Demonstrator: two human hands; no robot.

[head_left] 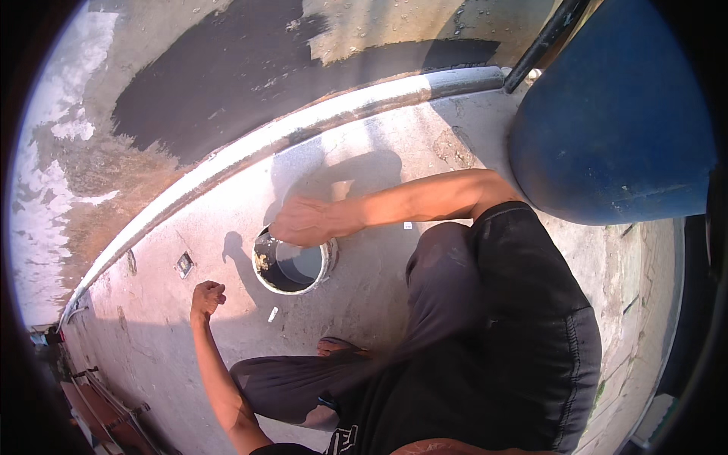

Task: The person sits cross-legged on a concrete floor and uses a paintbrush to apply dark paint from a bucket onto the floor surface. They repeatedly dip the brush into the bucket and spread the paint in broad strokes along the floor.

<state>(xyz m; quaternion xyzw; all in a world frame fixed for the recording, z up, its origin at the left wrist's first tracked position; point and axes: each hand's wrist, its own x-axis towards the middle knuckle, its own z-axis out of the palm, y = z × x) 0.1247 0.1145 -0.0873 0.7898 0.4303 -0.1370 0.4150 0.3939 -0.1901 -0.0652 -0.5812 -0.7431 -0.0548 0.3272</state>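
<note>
Your dark trousers (447,284) are nearest. Your hands are apart: the left hand (208,299) is curled, left of the bucket (331,264); the right hand (303,220) is at its far rim, and I cannot tell whether it grips anything. The bucket stands on the floor (364,273) before you. Farther right is a blue barrel (607,121).
</note>
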